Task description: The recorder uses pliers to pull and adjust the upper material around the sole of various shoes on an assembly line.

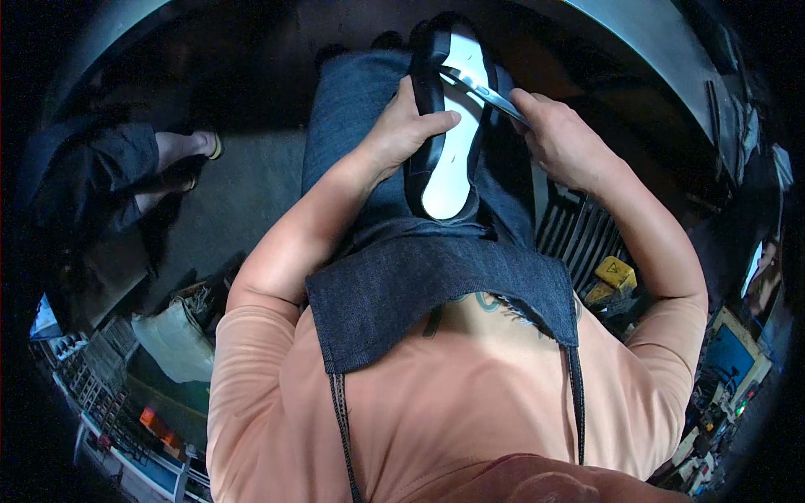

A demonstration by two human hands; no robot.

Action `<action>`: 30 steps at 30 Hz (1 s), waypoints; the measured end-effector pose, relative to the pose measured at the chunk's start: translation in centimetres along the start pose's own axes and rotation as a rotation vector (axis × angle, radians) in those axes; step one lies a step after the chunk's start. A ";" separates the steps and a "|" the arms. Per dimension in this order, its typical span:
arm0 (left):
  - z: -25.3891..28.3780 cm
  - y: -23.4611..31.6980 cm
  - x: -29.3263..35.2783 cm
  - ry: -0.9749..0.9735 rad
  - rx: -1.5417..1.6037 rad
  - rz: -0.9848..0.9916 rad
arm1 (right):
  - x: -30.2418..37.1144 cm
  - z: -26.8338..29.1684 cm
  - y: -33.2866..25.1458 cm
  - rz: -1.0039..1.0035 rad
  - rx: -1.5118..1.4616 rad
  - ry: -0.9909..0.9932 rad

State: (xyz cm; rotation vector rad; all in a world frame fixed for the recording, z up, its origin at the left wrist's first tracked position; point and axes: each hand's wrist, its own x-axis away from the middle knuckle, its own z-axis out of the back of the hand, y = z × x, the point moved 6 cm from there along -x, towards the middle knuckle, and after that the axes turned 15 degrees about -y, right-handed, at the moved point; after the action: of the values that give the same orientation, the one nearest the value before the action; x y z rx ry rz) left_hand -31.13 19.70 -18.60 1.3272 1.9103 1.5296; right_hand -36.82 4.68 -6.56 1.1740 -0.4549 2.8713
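A black shoe upper [428, 55] lies sole side up across my lap, its toe pointing away from me. Along its middle runs a white insole board [447, 189]. My left hand [401, 132] grips the shoe's left side, with the thumb pressed on the white board. In my right hand [563, 138] is a shiny metal tool that looks like pliers [496, 101]. Its head meets the board and the black edge at the left of the forefoot. The fingers under the handle are partly hidden. Beneath the shoe spreads a dark denim apron [352, 109].
Another person's legs [172, 155] are at the left on the grey floor. A slatted rack [579, 230] and a yellow box [612, 277] stand by my right elbow. A pale cloth [176, 335] hangs at the lower left. Dark machinery curves across the far side.
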 end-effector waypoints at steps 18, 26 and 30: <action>0.7 1.0 -2.1 -0.093 0.213 -0.069 | -2.3 -4.6 4.7 0.210 -0.321 0.125; 0.2 1.6 -2.7 0.003 0.097 0.079 | 1.7 -4.8 4.1 0.218 -0.832 0.147; -0.1 1.8 -2.9 0.049 0.081 0.074 | 1.0 -2.8 1.9 0.183 -0.798 0.123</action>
State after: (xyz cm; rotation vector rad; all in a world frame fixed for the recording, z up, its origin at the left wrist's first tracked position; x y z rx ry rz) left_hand -28.99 17.23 -17.68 1.4226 1.9934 1.5474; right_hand -39.69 3.49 -8.34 0.8221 -1.5628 2.4135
